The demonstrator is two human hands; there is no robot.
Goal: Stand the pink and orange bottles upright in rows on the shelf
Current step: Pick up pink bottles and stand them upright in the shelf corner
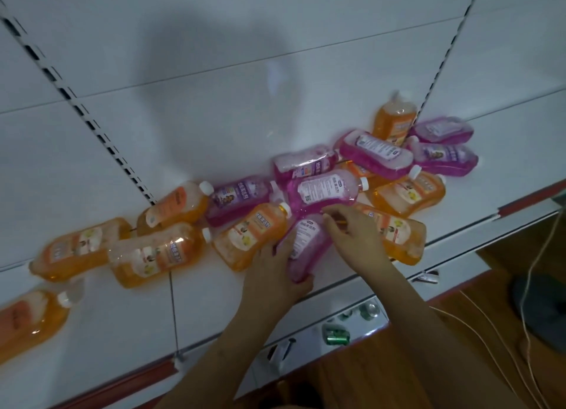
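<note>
Pile of clear plastic bottles of orange liquid (156, 255) and of pink liquid (239, 197) lying flat on the white metal shelf (122, 332), none in rows yet. Only one orange at about 1 o'clock, at the back, looks close to upright.

Going left to right I count eight orange for sure, maybe a ninth buried mid-pile, and seven pink.

They look full, so probably heavy-ish, with stiff walls and slick shrink-wrap. I'd grab base plus neck.

Left hand (275, 274) grips the base of one pink bottle (306, 246) at the front edge, around 6 o'clock of the pile. Right hand (352, 228) curls at its neck end, but I can't tell if it's actually gripping.
</note>
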